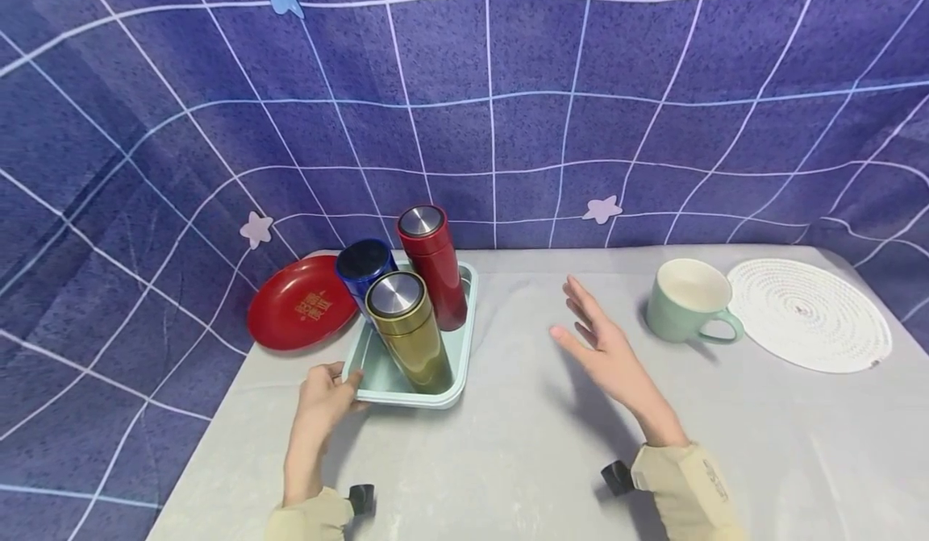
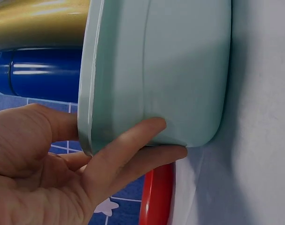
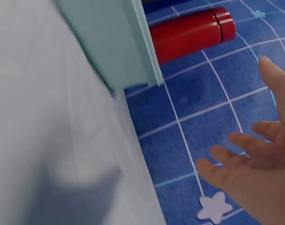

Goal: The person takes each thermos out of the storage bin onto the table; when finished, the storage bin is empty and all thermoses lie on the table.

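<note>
A pale green plastic container (image 1: 388,398) stands on the table at left of centre. Inside it are three bottles: a gold thermos (image 1: 415,343), a red thermos (image 1: 441,279) and a blue bottle (image 1: 360,265), partly behind the gold one. My left hand (image 1: 324,400) grips the container's near left corner. In the left wrist view the thumb goes over the rim and fingers (image 2: 128,140) lie against the outer wall. My right hand (image 1: 601,346) is held over the table to the right of the container, fingers spread and touching nothing; the right wrist view shows its palm (image 3: 259,173).
A red plate (image 1: 279,315) with gold characters lies left of the container, close beside it. On the right stand a mint-green mug (image 1: 678,303) and a round white woven mat (image 1: 820,323). A blue gridded curtain (image 1: 537,138) with stars hangs behind the table (image 1: 493,460).
</note>
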`<move>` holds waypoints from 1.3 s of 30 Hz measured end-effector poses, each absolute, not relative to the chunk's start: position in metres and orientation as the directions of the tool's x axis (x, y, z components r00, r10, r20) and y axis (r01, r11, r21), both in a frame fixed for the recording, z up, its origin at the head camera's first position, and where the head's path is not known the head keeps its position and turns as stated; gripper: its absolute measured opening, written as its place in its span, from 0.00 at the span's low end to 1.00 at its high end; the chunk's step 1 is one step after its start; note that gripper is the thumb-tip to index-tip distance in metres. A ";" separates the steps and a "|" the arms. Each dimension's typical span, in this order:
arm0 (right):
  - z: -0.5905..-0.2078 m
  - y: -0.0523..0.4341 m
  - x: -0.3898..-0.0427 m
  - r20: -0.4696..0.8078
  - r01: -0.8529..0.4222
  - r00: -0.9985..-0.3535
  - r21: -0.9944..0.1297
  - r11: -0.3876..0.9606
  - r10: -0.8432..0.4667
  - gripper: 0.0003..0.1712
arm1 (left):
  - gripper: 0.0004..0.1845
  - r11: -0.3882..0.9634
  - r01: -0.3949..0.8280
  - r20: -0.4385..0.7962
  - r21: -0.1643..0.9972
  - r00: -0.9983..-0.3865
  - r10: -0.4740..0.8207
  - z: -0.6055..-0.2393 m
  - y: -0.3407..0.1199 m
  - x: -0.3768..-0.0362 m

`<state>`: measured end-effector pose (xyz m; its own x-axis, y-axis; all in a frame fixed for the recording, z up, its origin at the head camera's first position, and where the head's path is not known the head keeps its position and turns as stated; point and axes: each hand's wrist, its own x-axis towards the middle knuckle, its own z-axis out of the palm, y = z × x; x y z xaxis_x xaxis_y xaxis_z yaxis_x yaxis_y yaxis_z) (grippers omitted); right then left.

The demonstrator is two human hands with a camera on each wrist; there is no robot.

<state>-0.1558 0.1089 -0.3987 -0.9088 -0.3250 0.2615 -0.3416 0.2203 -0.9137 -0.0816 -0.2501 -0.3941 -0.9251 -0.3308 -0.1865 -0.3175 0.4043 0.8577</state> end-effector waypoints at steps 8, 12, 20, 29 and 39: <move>-0.399 0.085 -0.159 0.270 -0.337 -0.866 -0.937 0.094 -0.421 0.49 | 0.19 0.382 -0.311 -0.175 0.870 -0.920 -0.350 -0.395 -0.250 -0.080; -0.399 0.074 -0.157 0.279 -0.343 -0.848 -0.937 0.066 -0.451 0.51 | 0.20 0.384 -0.309 -0.176 0.870 -0.922 -0.345 -0.395 -0.249 -0.078; -0.395 0.050 -0.155 0.291 -0.349 -0.829 -0.937 0.034 -0.478 0.53 | 0.19 0.376 -0.302 -0.165 0.876 -0.920 -0.356 -0.396 -0.246 -0.076; -0.389 0.013 -0.155 0.318 -0.367 -0.790 -0.930 -0.011 -0.524 0.54 | 0.19 0.374 -0.297 -0.158 0.879 -0.919 -0.360 -0.397 -0.246 -0.076; -0.397 -0.026 -0.150 0.324 -0.351 -0.783 -0.935 -0.052 -0.531 0.57 | 0.20 0.390 -0.292 -0.142 0.873 -0.918 -0.369 -0.397 -0.244 -0.076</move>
